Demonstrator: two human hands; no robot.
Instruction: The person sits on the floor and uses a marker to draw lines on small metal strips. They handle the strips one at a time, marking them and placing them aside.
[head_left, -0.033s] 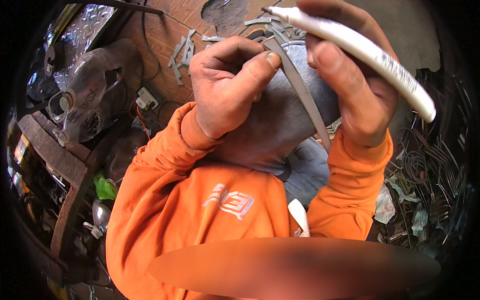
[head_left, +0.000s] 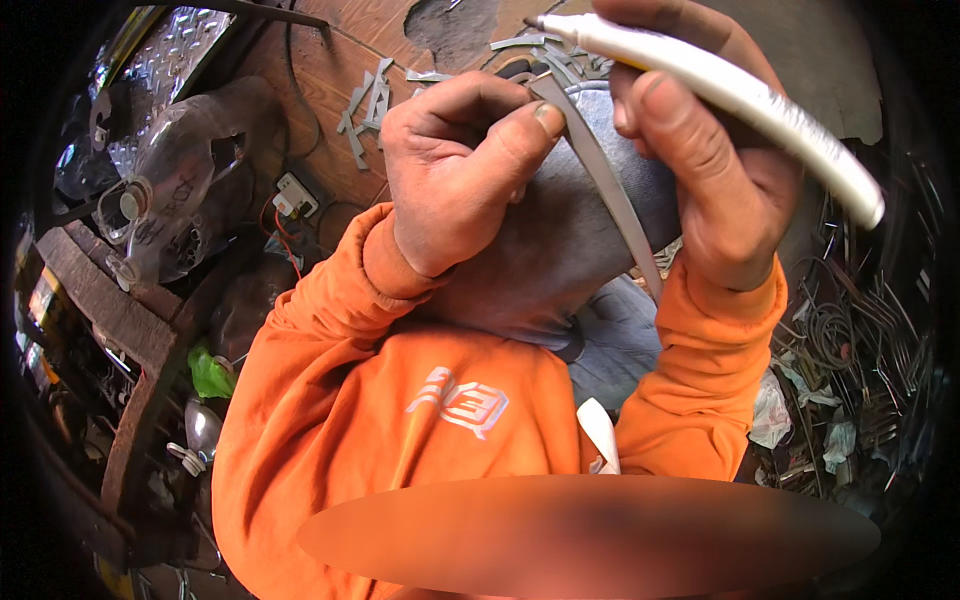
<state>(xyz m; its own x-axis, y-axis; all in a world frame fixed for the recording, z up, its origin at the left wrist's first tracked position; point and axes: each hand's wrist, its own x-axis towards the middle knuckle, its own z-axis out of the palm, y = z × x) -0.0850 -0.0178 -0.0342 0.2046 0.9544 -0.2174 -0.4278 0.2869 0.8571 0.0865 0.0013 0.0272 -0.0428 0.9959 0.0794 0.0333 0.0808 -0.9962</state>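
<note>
Left hand point(head_left: 455, 175) pinches strip point(head_left: 605, 187) near its upper end, over trousers point(head_left: 540, 255). Right hand point(head_left: 715, 165) grips marker point(head_left: 722, 85); its rear end has risen slightly. Tip appears apart from strip: no contact.

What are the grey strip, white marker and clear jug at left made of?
The grey strip looks like metal, dull and crisp-edged, though its finish leaves doubt. The white marker seems smooth plastic, given its soft gloss. The clear jug is likely thin plastic, see-through with glints.
</note>
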